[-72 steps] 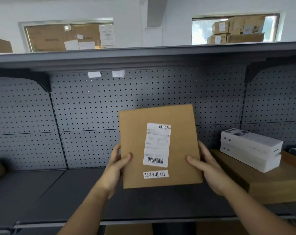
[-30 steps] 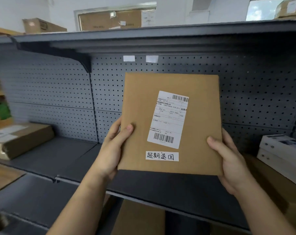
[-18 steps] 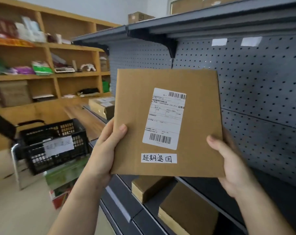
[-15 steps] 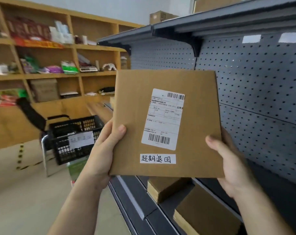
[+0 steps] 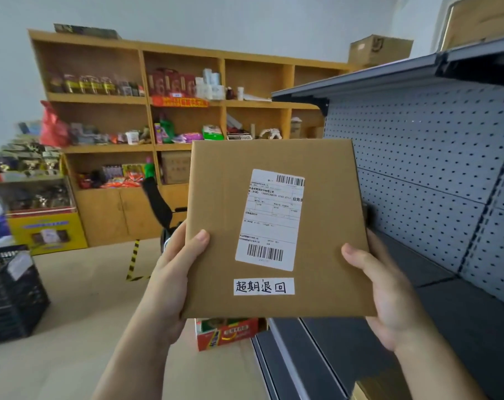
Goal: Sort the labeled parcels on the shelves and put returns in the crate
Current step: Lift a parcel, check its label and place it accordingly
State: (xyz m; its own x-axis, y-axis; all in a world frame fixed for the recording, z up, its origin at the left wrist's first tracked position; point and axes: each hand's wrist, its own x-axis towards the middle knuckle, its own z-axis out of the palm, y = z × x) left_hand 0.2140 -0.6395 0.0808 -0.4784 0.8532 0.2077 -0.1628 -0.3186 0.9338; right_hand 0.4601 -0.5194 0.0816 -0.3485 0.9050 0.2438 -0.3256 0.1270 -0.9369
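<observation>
Near centre: labelled cardboard parcel (image 5: 222, 197) is held upright.
Left hand (image 5: 172, 278): clasped on its left edge.
Right hand (image 5: 389, 298): clasped on its right edge.
Near left: black crate (image 5: 11, 298) is set on floor (image 5: 83, 287).

Wooden wall unit (image 5: 184, 53) far beyond left fingers (image 5: 198, 239), up and left: open bays crammed with jars, packets, red boxes; closed doors at bottom. Red bag (image 5: 53, 125) at unit's left end. Yellow carton (image 5: 47, 230) on floor, well left of left fingers. Black-yellow hazard tape (image 5: 134, 262) on floor, just left of them. Black padded bar (image 5: 158, 203) just above them, kind unclear. Red-green carton (image 5: 226, 333) on floor, lower, between left fingers and right fingers (image 5: 360, 256). Brown box (image 5: 380, 50) high above right fingers.
</observation>
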